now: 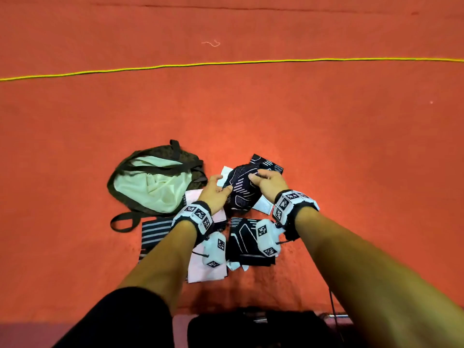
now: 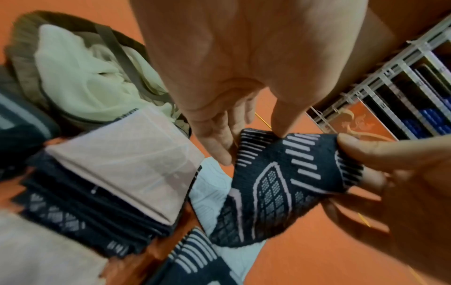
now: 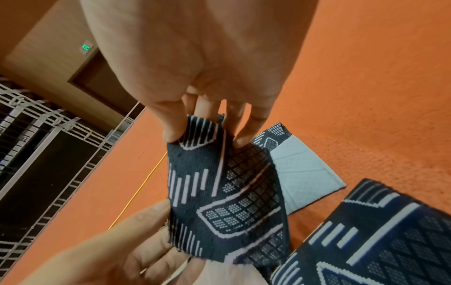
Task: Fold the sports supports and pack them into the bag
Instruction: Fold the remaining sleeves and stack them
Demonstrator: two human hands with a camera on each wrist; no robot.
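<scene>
Navy patterned support [image 1: 242,188] mid-fold: right hand [image 1: 270,183] pinching edge, left hand [image 1: 216,194] flat-fingered, steadying. Next: into bag [image 1: 150,182] at 9 o'clock.

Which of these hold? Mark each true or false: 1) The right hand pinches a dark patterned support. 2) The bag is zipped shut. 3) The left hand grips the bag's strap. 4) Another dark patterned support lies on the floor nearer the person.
1) True: the right hand pinches the dark patterned support.
2) False: the bag lies open, its pale lining showing.
3) False: the left hand is beside the held support, fingers straight, away from the strap.
4) True: a second dark support lies on the orange floor.
</scene>
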